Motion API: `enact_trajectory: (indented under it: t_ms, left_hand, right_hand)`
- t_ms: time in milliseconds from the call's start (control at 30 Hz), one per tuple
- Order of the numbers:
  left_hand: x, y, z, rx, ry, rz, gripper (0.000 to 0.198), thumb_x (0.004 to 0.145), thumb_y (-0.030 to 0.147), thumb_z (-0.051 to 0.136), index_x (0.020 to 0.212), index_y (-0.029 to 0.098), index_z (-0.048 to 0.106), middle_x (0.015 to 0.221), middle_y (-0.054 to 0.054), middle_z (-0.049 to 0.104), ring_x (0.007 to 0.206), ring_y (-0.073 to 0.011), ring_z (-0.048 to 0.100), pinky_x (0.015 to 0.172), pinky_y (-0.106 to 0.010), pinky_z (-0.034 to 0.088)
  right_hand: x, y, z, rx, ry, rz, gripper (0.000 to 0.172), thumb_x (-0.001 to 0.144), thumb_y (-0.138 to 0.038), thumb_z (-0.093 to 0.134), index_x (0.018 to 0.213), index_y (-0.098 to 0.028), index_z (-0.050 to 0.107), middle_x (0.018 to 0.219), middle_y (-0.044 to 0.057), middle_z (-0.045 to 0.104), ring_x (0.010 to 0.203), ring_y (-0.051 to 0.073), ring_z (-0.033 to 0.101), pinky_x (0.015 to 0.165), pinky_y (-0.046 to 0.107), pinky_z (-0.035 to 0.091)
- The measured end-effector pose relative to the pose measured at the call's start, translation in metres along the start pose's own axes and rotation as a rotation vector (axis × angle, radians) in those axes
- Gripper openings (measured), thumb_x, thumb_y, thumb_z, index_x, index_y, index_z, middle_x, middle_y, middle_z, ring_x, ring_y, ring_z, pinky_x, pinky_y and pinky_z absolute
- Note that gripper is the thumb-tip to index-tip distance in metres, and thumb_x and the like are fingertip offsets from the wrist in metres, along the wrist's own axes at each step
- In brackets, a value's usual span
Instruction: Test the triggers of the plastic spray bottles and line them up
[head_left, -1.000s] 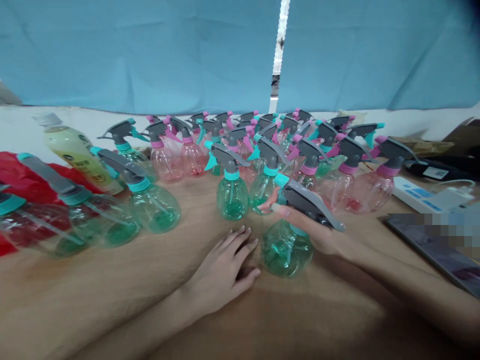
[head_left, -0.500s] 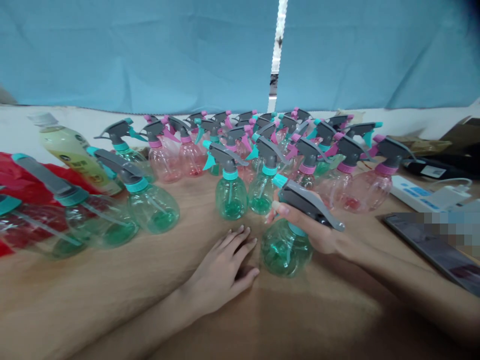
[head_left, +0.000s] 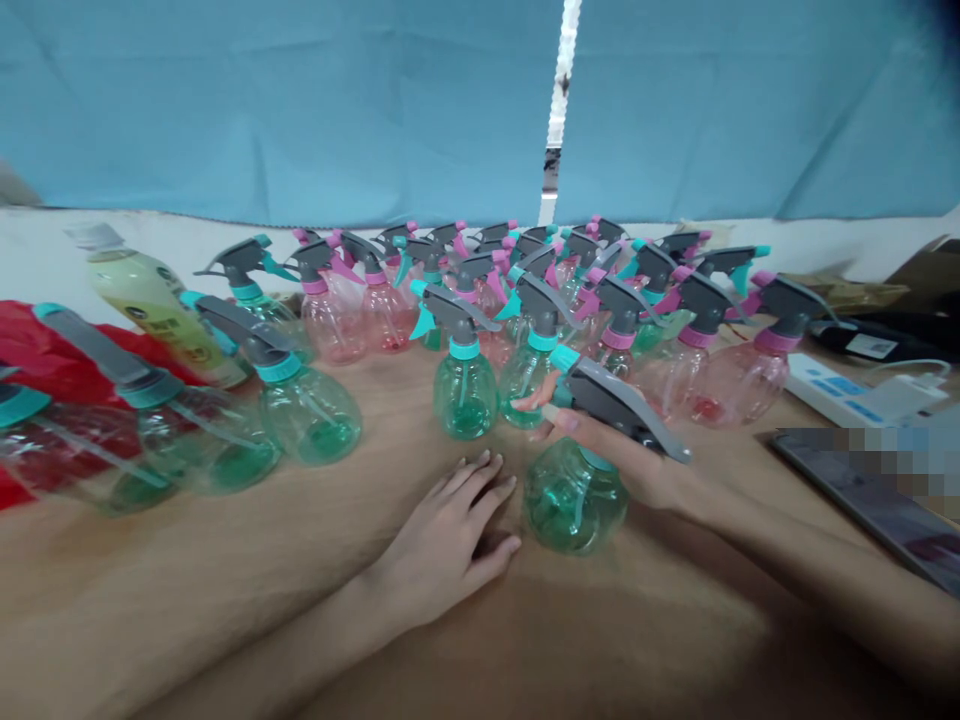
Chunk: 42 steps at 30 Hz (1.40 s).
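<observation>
My right hand (head_left: 637, 460) is wrapped round the neck of a green spray bottle (head_left: 574, 505), just under its grey head with a turquoise nozzle. The bottle stands on the table, its nozzle facing away to the left. My thumb lies along the near side; a fingertip pokes out beyond the trigger area, and the other fingers are largely hidden. Palm down on the table, my left hand (head_left: 450, 530) rests to the left of that bottle, fingers stretched and holding nothing. Just behind stand two more green spray bottles, one of them the nearer bottle (head_left: 465, 395).
Several pink and green spray bottles (head_left: 330, 320) crowd the back. More green spray bottles (head_left: 311, 415) stand at left, beside a yellowish drink bottle (head_left: 161, 310) and red plastic (head_left: 45, 350). At right lie a white power strip (head_left: 847, 390) and a dark phone (head_left: 862, 500).
A finger of my right hand has stretched out leftward past the spray bottle's trigger area. The bottle and my left hand stay in place; the view has shifted slightly.
</observation>
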<state>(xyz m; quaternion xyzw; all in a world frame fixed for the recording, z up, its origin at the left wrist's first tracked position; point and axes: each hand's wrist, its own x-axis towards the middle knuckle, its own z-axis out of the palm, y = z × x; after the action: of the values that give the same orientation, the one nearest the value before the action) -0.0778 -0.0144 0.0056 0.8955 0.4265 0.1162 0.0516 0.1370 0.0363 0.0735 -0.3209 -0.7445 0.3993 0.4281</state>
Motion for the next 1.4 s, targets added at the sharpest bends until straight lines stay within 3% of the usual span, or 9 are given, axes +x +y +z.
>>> enact_trajectory:
  t_ms: [200,300,500,733,1233,1400]
  left_hand:
    - [0.0,0.001,-0.002,-0.018,0.004,-0.007,0.049,0.096,0.04,0.051,0.137,0.014,0.046,0.148,-0.013,0.041,0.138,-0.0281,0.034,0.111,-0.046,0.031]
    - [0.0,0.001,-0.002,-0.009,-0.006,-0.008,0.049,0.096,0.04,0.051,0.137,0.014,0.046,0.148,-0.013,0.041,0.138,-0.0272,0.033,0.112,-0.045,0.03]
    - [0.0,0.002,-0.003,-0.003,-0.018,-0.016,0.05,0.096,0.039,0.052,0.137,0.012,0.046,0.148,-0.014,0.041,0.139,-0.0276,0.033,0.112,-0.045,0.03]
    - [0.0,0.001,-0.001,-0.007,-0.015,-0.016,0.05,0.096,0.039,0.052,0.137,0.013,0.045,0.149,-0.014,0.04,0.139,-0.0274,0.033,0.112,-0.045,0.03]
    - [-0.001,0.001,-0.002,-0.034,0.013,-0.006,0.046,0.097,0.039,0.049,0.138,0.017,0.045,0.148,-0.012,0.041,0.138,-0.0282,0.034,0.111,-0.046,0.031]
    - [0.0,0.001,-0.001,-0.025,-0.004,-0.009,0.049,0.096,0.04,0.05,0.137,0.014,0.045,0.148,-0.014,0.041,0.138,-0.0278,0.034,0.112,-0.046,0.031]
  right_hand:
    - [-0.002,-0.003,0.0,-0.011,0.031,0.005,0.023,0.087,-0.044,0.06,0.101,-0.027,0.065,0.094,0.002,0.066,0.078,0.018,0.063,0.075,0.035,0.052]
    - [-0.002,-0.003,0.001,-0.001,0.024,0.034,0.022,0.087,-0.042,0.059,0.102,-0.027,0.065,0.093,0.002,0.068,0.077,0.019,0.065,0.079,0.039,0.054]
    - [-0.003,0.004,0.003,0.107,0.028,-0.027,0.024,0.087,-0.035,0.063,0.11,-0.028,0.064,0.118,0.003,0.066,0.112,0.023,0.061,0.096,0.042,0.05]
    - [-0.002,0.007,0.003,0.127,0.014,-0.048,0.026,0.086,-0.034,0.064,0.111,-0.028,0.065,0.127,0.002,0.063,0.122,0.024,0.056,0.104,0.044,0.046]
    - [-0.002,0.005,0.003,0.152,0.026,-0.034,0.024,0.086,-0.033,0.064,0.11,-0.027,0.065,0.128,0.002,0.063,0.121,0.024,0.057,0.102,0.046,0.049]
    - [-0.002,0.007,0.004,0.173,0.019,-0.056,0.024,0.086,-0.031,0.064,0.11,-0.027,0.065,0.126,0.002,0.064,0.124,0.022,0.055,0.108,0.045,0.043]
